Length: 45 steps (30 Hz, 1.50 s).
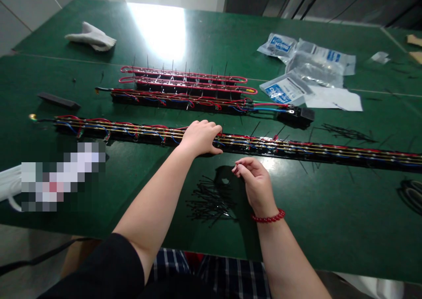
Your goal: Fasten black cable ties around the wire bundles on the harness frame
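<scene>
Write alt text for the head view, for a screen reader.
A person's left hand rests on a long black strip of red and blue wiring across a green workbench. The right hand, wearing a red beaded bracelet, hovers with fingers pinched near loose black cable ties. Further wired strips and plastic bags lie beyond.

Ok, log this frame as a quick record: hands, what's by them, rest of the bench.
left hand: palm down on a long black wired strip, red and blue wires
right hand: raised, fingers curled together; anything held is too small to tell
near right hand: loose black cable ties on a green table mat
wrist: red bead bracelet, right
rest: shorter wired strip, red-wired frames, black connector block, plastic bags, white cloth
</scene>
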Each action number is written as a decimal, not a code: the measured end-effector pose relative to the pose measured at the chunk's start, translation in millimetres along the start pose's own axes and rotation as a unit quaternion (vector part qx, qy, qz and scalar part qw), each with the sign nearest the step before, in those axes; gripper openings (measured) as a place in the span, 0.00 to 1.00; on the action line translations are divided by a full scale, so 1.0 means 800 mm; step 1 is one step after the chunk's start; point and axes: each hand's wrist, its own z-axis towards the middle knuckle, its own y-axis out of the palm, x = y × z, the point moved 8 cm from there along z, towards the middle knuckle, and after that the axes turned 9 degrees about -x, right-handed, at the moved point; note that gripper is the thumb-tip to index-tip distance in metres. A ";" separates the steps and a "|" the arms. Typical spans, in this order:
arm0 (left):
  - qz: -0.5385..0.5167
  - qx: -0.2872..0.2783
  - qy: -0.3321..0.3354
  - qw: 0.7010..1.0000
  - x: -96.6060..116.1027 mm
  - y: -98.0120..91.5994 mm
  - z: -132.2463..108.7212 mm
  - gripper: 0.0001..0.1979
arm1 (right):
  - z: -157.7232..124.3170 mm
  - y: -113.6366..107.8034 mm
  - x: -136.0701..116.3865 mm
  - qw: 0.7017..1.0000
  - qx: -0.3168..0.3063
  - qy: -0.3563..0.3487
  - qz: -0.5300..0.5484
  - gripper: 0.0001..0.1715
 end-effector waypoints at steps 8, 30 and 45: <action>-0.017 -0.023 0.010 1.000 -0.004 0.004 0.005 0.31 | -0.001 0.001 0.000 1.000 -0.001 0.004 0.012 0.05; -0.017 -0.117 0.009 0.993 -0.005 0.014 0.026 0.36 | 0.001 0.000 0.004 0.999 -0.005 -0.007 0.044 0.06; -0.026 -0.066 0.034 0.997 -0.003 0.006 0.016 0.33 | 0.002 0.005 0.001 0.998 -0.015 -0.022 0.053 0.06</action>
